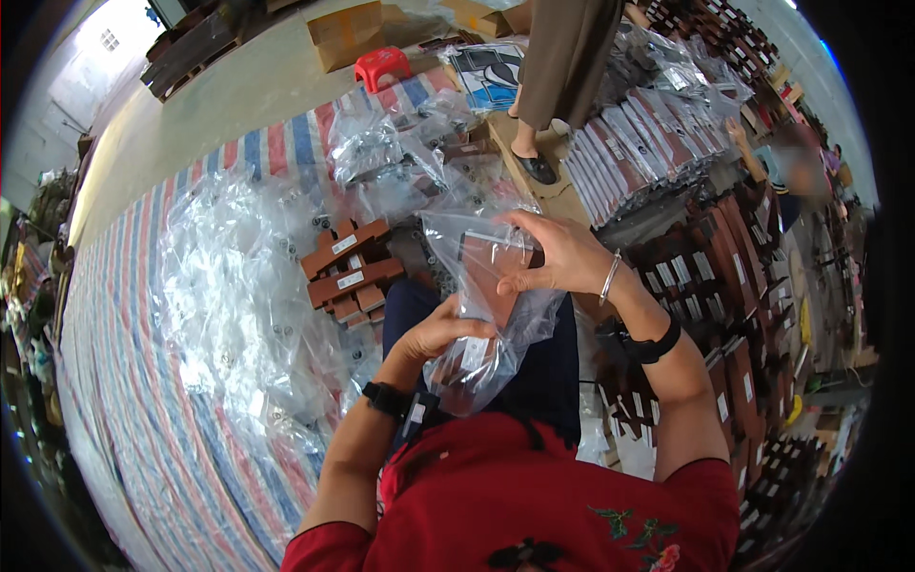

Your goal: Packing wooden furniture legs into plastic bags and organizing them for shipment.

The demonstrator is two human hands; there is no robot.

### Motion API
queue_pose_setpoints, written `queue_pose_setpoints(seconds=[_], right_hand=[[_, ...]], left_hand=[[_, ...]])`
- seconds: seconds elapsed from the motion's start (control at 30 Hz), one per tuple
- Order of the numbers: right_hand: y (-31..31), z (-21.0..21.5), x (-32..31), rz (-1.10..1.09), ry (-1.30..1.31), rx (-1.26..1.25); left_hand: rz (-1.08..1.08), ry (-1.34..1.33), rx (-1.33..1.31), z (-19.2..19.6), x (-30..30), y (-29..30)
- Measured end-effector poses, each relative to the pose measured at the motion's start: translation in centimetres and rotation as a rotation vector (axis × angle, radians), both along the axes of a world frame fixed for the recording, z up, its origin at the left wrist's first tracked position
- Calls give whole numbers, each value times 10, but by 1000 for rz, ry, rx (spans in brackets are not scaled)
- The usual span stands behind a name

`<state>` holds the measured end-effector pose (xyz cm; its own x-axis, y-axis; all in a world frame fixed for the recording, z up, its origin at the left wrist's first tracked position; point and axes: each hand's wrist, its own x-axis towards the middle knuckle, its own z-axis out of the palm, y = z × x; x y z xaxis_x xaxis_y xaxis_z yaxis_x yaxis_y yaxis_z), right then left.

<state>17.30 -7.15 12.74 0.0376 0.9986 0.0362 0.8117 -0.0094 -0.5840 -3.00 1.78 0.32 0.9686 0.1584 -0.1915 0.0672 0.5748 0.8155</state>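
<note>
I hold a clear plastic bag [477, 305] in front of my chest with a flat brown item [491, 276] partly inside it. My left hand [440, 329] grips the bag's lower part from the left. My right hand [558, 257] pinches the bag's upper edge and the brown item from the right. A small stack of similar brown flat items with white labels [348, 272] lies on the striped sheet just left of my hands.
A heap of empty clear bags [238, 296] covers the striped tarpaulin [124, 381] at left. Rows of bagged brown items [648, 143] lie at right. A person stands ahead on cardboard [562, 57]. A red stool [381, 65] and cardboard boxes [345, 33] lie beyond.
</note>
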Motion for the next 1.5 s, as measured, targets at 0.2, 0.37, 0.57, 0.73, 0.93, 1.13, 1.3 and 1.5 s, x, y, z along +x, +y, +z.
queue_pose_setpoints(seconds=[0.2, 0.37, 0.57, 0.73, 0.93, 1.13, 1.3, 1.5], right_hand=[[14, 23, 15, -56, 89, 75], [15, 41, 21, -168, -140, 321], [15, 38, 17, -258, -340, 446], [7, 26, 31, -404, -275, 454], [-41, -17, 56, -641, 288, 495], [-107, -74, 45, -1016, 946, 581], [-150, -108, 38, -1188, 1162, 681], [-165, -134, 31, -1047, 1254, 657]], left_hand=[[-94, -52, 227, 6, 34, 34], [199, -233, 430, -3, 48, 55], [556, 44, 344, -37, 32, 59], [606, 150, 310, -47, 18, 37], [-48, 356, 26, -60, 18, -1], [1193, 149, -18, -101, 16, 19], [1252, -42, 173, -37, -5, 63], [644, 163, 74, -28, -23, 58]])
